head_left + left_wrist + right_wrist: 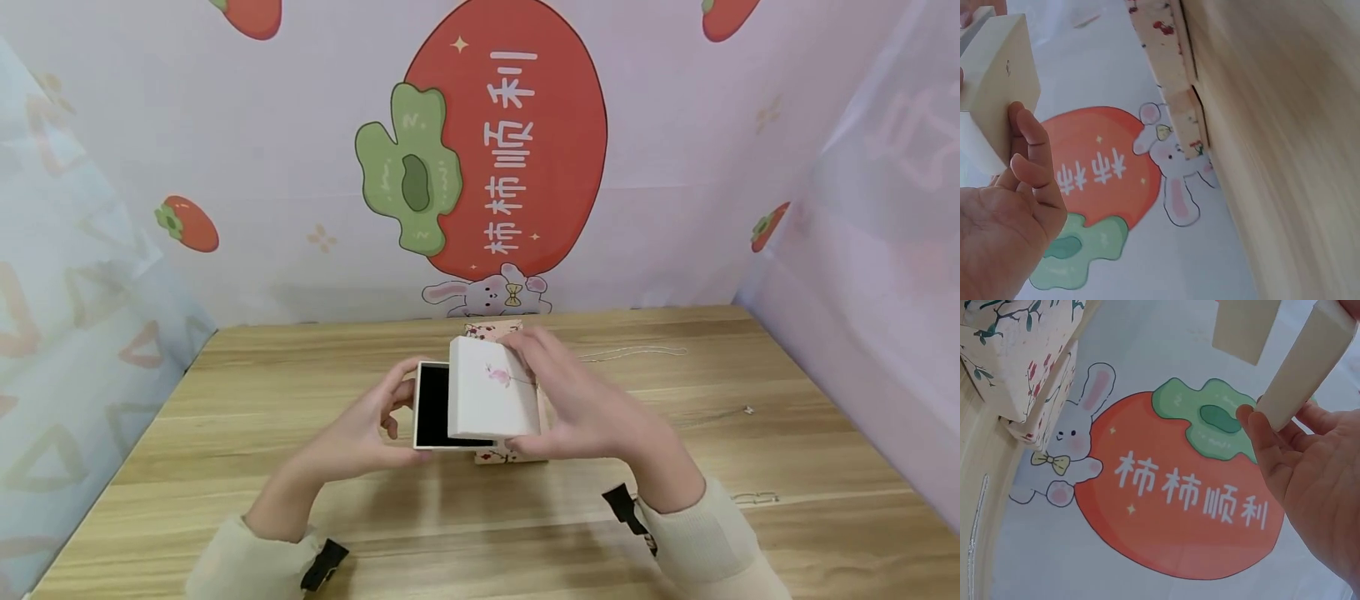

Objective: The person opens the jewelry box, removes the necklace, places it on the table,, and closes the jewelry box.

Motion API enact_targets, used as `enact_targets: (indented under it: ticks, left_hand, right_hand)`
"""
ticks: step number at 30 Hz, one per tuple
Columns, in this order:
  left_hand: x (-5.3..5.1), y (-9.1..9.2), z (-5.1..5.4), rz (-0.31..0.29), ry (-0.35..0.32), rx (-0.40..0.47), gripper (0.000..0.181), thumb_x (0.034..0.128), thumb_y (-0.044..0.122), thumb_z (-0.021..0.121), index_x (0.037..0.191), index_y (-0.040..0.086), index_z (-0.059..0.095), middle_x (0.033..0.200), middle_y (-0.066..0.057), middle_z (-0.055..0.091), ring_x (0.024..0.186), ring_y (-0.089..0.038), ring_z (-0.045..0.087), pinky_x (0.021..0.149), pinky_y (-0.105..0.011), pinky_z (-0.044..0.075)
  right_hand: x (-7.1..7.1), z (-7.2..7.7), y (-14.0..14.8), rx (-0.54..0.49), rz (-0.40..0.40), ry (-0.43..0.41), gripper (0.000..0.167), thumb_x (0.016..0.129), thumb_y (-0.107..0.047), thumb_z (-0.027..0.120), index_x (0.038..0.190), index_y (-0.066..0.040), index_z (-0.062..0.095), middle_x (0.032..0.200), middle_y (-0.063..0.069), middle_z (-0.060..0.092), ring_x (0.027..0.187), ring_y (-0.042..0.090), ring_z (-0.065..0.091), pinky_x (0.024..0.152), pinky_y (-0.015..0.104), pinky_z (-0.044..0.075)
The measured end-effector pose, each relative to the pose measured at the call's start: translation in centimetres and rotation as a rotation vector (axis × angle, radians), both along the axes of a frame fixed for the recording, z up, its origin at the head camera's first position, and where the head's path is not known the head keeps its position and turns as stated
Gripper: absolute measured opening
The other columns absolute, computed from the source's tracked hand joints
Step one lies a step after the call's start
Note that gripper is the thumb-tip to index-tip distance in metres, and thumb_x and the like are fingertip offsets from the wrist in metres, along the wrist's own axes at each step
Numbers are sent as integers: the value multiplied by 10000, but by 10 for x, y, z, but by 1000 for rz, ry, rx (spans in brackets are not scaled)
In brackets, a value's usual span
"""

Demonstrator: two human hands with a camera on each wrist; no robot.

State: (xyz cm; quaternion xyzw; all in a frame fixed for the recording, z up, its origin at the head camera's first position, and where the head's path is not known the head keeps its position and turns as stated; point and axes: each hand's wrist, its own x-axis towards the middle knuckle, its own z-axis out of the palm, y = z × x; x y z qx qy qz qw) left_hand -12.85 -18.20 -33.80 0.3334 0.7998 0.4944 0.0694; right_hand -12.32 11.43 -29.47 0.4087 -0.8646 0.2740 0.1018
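Note:
A small white box base [416,408] with a black inside is held by my left hand [367,433], thumb at its near edge and fingers at the far side. My right hand [577,408] grips the white lid [483,396], which bears a pink flower print. The lid sits tilted, shifted right and partly over the base, covering much of the black inside. In the left wrist view, the base's pale outer face [1007,69] rests against the fingers. In the right wrist view, the lid [1310,362] and base [1244,328] are apart at that side.
Behind the hands, a floral-patterned box [495,331] lies on the wooden table [247,400], partly hidden. To the right lie a thin silver chain [645,349], another fine chain with a small pendant [747,409], and a silver piece [757,498] near the right sleeve. A printed cloth [300,250] hangs behind.

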Motion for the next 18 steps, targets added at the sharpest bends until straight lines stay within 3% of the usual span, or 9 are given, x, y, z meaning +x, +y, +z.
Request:
enact_targets:
  ticks: [7, 12, 18]
  left_hand:
    - [3, 15, 4, -19, -18, 6, 889, 760, 91, 843, 1461, 281, 330, 1296, -27, 628, 1051, -150, 598, 637, -319, 442]
    - [2, 19, 3, -7, -18, 5, 905, 752, 81, 844, 1469, 282, 328, 1293, -12, 638, 1067, -157, 601, 645, -363, 440]
    - [4, 23, 3, -3, -20, 2, 921, 744, 82, 850, 1476, 268, 323, 1309, -30, 632, 1093, -128, 570, 629, -331, 419]
  right_hand:
    - [8, -3, -1, 17, -9, 1, 903, 670, -332, 868, 1402, -78, 404, 1324, 13, 447, 1130, 96, 458, 939, 303, 481]
    - [11, -4, -5, 45, -39, 35, 904, 661, -354, 871, 1394, -79, 421, 1323, 14, 456, 1123, 96, 469, 928, 294, 491]
    - [14, -7, -8, 77, -81, 74, 911, 655, -397, 872, 1381, -77, 424, 1314, 15, 461, 1110, 99, 471, 916, 282, 499]
